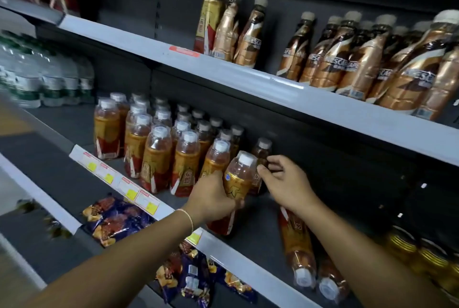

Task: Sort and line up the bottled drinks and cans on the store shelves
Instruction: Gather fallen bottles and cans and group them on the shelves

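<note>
Left grip (211, 196) clasps the amber bottle (239, 176); right grip (285, 181) hangs slack beside it. I should stand it upright, label forward, flush with the front row (185, 158).

This is a shop, a drinks aisle in a grocery or convenience store. Long grey metal shelves (273, 86) run in tiers against a dark slotted back panel (156, 9). Paper price tags (129, 189) with yellow stickers line one front edge. Goods stand in rows of many identical items: amber drink bottles (159, 158), brown coffee bottles (360, 59), water bottles (29, 79) and gold cans (402, 245). Snack packets (114, 220) lie on the tier below.
</note>
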Tool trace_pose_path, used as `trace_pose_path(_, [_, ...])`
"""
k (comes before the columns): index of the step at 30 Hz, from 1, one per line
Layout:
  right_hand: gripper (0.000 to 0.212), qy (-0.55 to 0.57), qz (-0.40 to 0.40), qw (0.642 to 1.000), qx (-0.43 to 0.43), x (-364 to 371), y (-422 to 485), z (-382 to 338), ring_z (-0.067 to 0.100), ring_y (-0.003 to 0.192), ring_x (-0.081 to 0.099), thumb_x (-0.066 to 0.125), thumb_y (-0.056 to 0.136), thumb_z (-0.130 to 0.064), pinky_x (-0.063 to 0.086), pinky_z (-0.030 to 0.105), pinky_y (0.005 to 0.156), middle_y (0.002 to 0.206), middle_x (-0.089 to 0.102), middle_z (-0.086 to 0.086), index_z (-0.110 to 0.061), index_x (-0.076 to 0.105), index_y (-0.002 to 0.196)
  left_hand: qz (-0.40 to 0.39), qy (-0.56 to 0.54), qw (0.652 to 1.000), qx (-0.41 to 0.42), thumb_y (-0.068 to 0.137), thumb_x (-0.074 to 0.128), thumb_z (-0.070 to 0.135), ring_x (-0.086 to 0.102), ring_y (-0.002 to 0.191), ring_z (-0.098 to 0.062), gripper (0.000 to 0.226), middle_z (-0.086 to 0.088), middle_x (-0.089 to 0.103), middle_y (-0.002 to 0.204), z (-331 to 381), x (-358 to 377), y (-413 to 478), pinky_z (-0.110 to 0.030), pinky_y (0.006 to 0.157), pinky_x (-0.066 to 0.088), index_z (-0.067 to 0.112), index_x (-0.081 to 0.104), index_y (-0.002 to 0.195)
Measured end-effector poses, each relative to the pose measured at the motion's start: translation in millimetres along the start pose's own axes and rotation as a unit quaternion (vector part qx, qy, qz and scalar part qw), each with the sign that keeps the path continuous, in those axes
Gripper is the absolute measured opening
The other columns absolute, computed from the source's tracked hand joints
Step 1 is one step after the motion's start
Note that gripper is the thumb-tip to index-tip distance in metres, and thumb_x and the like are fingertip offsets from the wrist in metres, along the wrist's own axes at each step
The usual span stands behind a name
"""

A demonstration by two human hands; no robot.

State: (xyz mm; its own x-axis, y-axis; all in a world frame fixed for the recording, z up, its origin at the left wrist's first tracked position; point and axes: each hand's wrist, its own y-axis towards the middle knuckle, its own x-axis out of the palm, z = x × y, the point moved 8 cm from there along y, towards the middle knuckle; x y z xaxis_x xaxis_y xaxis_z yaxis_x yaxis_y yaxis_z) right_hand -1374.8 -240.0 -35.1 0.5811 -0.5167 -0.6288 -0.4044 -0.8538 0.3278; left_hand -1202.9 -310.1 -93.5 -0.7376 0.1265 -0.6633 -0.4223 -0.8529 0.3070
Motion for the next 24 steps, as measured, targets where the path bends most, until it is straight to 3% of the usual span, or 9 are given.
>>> trace_pose_path(5, [0.04,-0.035,0.011,0.999,-0.001,25.7,5.6,-7.1,0.011,0.1,0.064,0.064,0.094,-0.032,0.053,0.034,0.096,0.126,0.062,0.001,-0.017,0.059,0.131,0.005,0.028,1.0,0.001,0.066,0.079,0.055,0.064,0.093,-0.019,0.056,0.002,0.067,0.1,-19.9,12.2,3.4,-0.024,0.069,0.04,0.022,0.052,0.102])
trace_pose_path(10, [0.037,-0.096,0.029,0.995,0.022,22.7,9.3,3.0,0.019,0.119,0.057,0.049,0.098,-0.013,0.045,0.033,0.106,0.131,0.06,0.007,-0.016,0.057,0.134,-0.002,-0.042,0.999,0.007,0.075,0.079,0.038,0.064,0.1,-0.023,0.052,-0.003,0.067,0.107,-13.7,37.0,18.3,-0.025,0.075,0.045,0.016,0.049,0.112])
trace_pose_path(12, [0.041,-0.119,0.038,0.992,0.032,16.7,8.7,9.5,0.02,0.12,0.056,0.046,0.097,-0.009,0.045,0.032,0.106,0.134,0.058,0.008,-0.016,0.055,0.136,-0.009,-0.061,0.998,-0.002,0.077,0.078,0.031,0.063,0.102,-0.026,0.048,-0.007,0.065,0.109,-9.6,45.9,27.0,-0.026,0.077,0.045,0.015,0.047,0.11])
trace_pose_path(16, [0.047,-0.159,0.038,0.985,0.059,5.6,3.2,26.0,0.017,0.125,0.052,0.046,0.094,-0.005,0.034,0.017,0.099,0.137,0.054,0.008,-0.015,0.052,0.14,-0.016,-0.097,0.995,-0.031,0.081,0.075,0.022,0.057,0.111,-0.03,0.049,-0.012,0.057,0.119,-4.0,61.1,42.0,-0.033,0.09,0.046,0.011,0.043,0.116])
trace_pose_path(24, [0.05,-0.18,0.045,0.977,0.103,-19.2,-12.5,54.9,0.019,0.129,0.049,0.047,0.095,-0.004,0.034,0.019,0.1,0.14,0.052,0.008,-0.015,0.048,0.144,-0.015,-0.115,0.991,-0.069,0.083,0.073,0.018,0.056,0.113,-0.033,0.063,-0.016,0.052,0.125,-2.5,76.8,66.9,-0.038,0.094,0.047,0.004,0.035,0.131])
